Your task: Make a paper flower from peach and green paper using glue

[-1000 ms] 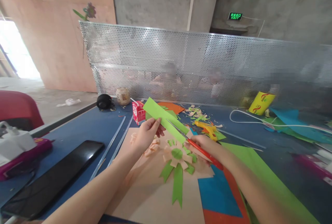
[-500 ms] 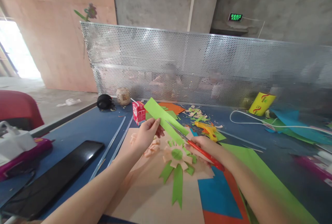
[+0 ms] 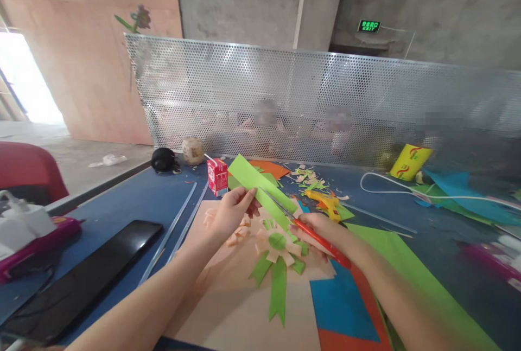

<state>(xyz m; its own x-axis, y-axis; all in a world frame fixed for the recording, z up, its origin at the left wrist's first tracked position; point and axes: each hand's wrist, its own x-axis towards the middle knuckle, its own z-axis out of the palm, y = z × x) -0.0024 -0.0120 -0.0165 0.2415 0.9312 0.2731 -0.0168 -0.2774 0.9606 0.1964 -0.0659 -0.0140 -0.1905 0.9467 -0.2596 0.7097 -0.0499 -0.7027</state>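
Between thumb and fingers, my left hand (image 3: 235, 211) pinches a strip of light green paper (image 3: 246, 172) that slants down to the right. My right hand (image 3: 315, 231) is wrapped round the red handles of a pair of scissors (image 3: 280, 205), whose blades lie along the green strip with the tips close to my left fingers. Just below the hands, a paper rosette (image 3: 277, 241) with peach petals, a green centre and notched green tails rests on a peach sheet (image 3: 244, 307). Looped peach paper pieces (image 3: 240, 231) lie partly hidden behind my left wrist.
A yellow glue gun (image 3: 325, 204) lies beyond my right hand, near paper scraps (image 3: 307, 176). A red drink carton (image 3: 217, 177) stands behind my left hand. A black phone (image 3: 89, 275) lies at left, clear glue sticks (image 3: 175, 226) beside it. A perforated metal screen (image 3: 244, 80) edges the table.
Both hands stay in nearly the same place. The green strip and my left fingers have shifted very slightly to the right; the scissors remain across the paper.
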